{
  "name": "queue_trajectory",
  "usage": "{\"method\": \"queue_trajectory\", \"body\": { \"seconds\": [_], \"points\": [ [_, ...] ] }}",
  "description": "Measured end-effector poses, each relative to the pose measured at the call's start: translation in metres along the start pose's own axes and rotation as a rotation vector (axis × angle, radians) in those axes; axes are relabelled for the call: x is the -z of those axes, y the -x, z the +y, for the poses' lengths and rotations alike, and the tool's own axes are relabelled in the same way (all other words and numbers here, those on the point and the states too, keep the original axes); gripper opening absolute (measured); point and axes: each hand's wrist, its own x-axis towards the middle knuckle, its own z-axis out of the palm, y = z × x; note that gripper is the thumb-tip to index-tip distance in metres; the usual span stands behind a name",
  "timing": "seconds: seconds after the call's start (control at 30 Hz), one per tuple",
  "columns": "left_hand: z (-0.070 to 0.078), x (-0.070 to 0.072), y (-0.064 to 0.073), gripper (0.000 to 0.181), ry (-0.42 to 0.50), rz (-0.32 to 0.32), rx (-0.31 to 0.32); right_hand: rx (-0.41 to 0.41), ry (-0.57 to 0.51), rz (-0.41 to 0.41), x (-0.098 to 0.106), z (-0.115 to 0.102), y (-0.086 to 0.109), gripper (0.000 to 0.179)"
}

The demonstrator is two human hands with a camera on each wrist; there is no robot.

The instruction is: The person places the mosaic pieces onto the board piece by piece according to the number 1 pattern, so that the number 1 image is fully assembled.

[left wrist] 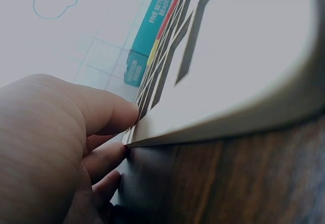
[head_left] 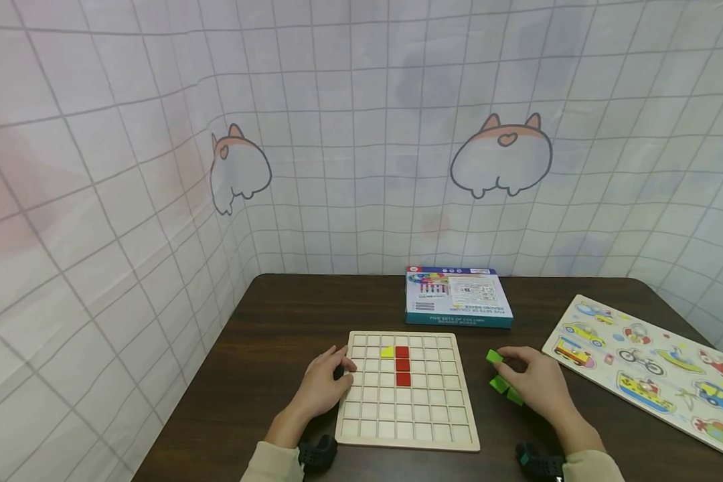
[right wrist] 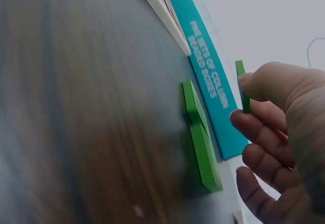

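My right hand [head_left: 536,381] pinches a green square tile [right wrist: 242,87] between thumb and fingers, raised over the table. Two more green tiles [head_left: 499,384] lie on the table just below it. In the left wrist view my left hand [left wrist: 66,137] has its thumb on top of the left edge of a pale wooden grid board [left wrist: 203,109], fingers at the side and underneath. On this board, three red tiles [head_left: 402,365] stand in a column, and a yellow tile [head_left: 387,352] sits left of the top one.
Behind the board lies a flat teal and white box [head_left: 458,298] near the table's far edge. At the right, a picture puzzle board [head_left: 645,361] with vehicles lies slanted on the dark wooden table [head_left: 313,304]. A checked curtain [head_left: 367,147] hangs behind.
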Motion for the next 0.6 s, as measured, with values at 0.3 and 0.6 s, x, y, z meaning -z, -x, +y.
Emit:
{"method": "queue_trajectory", "body": {
  "seconds": [0.3, 0.6],
  "points": [
    [0.002, 0.002, 0.001, 0.009, 0.0, -0.005, -0.003, 0.056, -0.047, -0.006, -0.014, -0.016, 0.001, 0.027],
    [-0.001, 0.002, 0.002, 0.008, 0.015, -0.01, 0.003, 0.138, -0.14, -0.057, -0.032, -0.043, 0.004, 0.027]
  ]
}}
